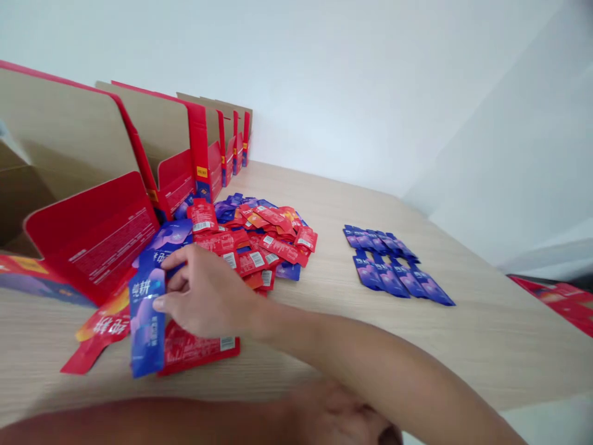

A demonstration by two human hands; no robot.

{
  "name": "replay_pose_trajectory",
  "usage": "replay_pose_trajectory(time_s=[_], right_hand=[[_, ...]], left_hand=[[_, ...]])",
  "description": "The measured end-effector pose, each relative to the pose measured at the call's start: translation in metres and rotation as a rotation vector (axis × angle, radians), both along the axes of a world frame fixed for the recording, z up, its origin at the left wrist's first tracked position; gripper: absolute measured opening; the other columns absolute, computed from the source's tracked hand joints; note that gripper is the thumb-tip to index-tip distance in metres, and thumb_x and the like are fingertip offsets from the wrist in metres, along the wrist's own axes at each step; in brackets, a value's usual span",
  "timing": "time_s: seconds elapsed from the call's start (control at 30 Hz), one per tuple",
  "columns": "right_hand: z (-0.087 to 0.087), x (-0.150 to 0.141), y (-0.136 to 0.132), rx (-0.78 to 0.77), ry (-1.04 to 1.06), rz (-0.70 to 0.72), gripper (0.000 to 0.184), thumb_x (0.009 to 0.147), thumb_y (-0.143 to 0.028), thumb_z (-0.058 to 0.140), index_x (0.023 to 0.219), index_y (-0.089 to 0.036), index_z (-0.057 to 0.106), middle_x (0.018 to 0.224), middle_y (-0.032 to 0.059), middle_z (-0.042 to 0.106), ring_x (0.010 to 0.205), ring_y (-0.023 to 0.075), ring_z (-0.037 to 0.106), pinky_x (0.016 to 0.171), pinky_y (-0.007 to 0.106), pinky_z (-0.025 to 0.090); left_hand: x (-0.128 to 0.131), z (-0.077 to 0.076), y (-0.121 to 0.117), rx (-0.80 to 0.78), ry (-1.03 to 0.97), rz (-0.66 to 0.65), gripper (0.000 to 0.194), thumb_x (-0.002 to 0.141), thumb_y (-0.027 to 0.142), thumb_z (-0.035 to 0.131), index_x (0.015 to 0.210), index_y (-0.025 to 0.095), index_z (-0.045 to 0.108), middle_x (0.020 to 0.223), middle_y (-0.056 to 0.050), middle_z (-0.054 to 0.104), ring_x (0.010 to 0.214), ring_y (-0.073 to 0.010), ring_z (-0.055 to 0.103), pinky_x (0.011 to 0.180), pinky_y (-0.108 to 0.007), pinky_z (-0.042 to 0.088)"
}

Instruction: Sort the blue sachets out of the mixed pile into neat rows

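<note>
My right hand (208, 293) reaches across from the right and pinches a blue sachet (147, 334) with purple print between thumb and fingers. Just behind it lies another blue sachet (169, 238), and red sachets (204, 346) lie below and beside it. A mixed pile of red and blue sachets (259, 238) spreads beyond the hand. My left hand (340, 417) is low at the bottom edge, curled, partly covered by my right forearm and cut off by the frame; what it holds is hidden.
Several open red cardboard boxes (199, 148) stand in a row along the left, flaps out. On the right of the wooden table (306, 334), blue sachets (384, 272) lie in two overlapping rows. Something red and flat (556, 300) shows at the far right. A pale wall rises behind.
</note>
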State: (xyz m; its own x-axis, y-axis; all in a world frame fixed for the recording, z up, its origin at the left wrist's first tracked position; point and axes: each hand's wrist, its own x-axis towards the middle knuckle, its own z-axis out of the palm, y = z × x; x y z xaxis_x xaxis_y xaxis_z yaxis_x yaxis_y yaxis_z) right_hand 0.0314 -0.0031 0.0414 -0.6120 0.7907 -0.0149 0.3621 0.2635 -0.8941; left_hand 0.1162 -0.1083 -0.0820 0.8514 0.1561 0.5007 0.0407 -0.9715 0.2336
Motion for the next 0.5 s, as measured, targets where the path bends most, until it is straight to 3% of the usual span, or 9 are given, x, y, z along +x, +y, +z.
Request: replay_pose_trajectory(time_s=[0.13, 0.2, 0.27, 0.4, 0.5], right_hand=[[0.036, 0.1, 0.005, -0.192, 0.065, 0.001, 0.024, 0.082, -0.007, 0.07, 0.1, -0.02, 0.06, 0.077, -0.0045, 0.067, 0.068, 0.0121, 0.064, 0.066, 0.024, 0.049], [0.035, 0.15, 0.009, -0.226, -0.018, -0.033, 0.021, 0.08, -0.009, 0.071, 0.098, -0.017, 0.063, 0.073, -0.0052, 0.065, 0.063, 0.0098, 0.058, 0.061, 0.022, 0.043], [0.022, 0.186, 0.011, -0.243, -0.113, -0.106, 0.021, 0.078, -0.008, 0.07, 0.096, -0.016, 0.064, 0.069, -0.0068, 0.062, 0.06, 0.0091, 0.055, 0.06, 0.022, 0.039], [-0.01, 0.213, 0.001, -0.146, -0.303, -0.257, 0.028, 0.077, -0.007, 0.068, 0.1, -0.019, 0.059, 0.07, -0.0053, 0.067, 0.065, 0.0139, 0.063, 0.065, 0.026, 0.043], [-0.015, 0.204, -0.025, 0.088, -0.501, -0.37, 0.025, 0.086, -0.023, 0.072, 0.105, -0.02, 0.056, 0.084, 0.0031, 0.075, 0.075, 0.0201, 0.07, 0.067, 0.03, 0.046]], left_hand=[[-0.007, 0.007, 0.005, 0.286, -0.015, -0.02, 0.012, 0.102, 0.027, 0.061, 0.103, 0.019, 0.07, 0.102, -0.006, 0.073, 0.095, -0.0175, 0.066, 0.085, -0.03, 0.05], [-0.013, 0.013, 0.006, 0.4, -0.054, -0.004, 0.012, 0.102, 0.023, 0.059, 0.107, 0.018, 0.069, 0.104, -0.007, 0.071, 0.094, -0.0194, 0.065, 0.083, -0.033, 0.048], [-0.017, 0.018, 0.005, 0.436, -0.088, 0.0, 0.014, 0.102, 0.023, 0.059, 0.11, 0.017, 0.069, 0.105, -0.008, 0.07, 0.096, -0.022, 0.065, 0.085, -0.036, 0.046], [-0.017, 0.022, 0.005, 0.418, -0.095, -0.007, 0.016, 0.103, 0.025, 0.057, 0.107, 0.015, 0.068, 0.101, -0.008, 0.067, 0.093, -0.0232, 0.064, 0.085, -0.038, 0.045], [-0.014, 0.02, 0.005, 0.419, -0.089, -0.011, 0.015, 0.103, 0.024, 0.057, 0.108, 0.014, 0.068, 0.105, -0.009, 0.068, 0.095, -0.0236, 0.066, 0.083, -0.038, 0.046]])
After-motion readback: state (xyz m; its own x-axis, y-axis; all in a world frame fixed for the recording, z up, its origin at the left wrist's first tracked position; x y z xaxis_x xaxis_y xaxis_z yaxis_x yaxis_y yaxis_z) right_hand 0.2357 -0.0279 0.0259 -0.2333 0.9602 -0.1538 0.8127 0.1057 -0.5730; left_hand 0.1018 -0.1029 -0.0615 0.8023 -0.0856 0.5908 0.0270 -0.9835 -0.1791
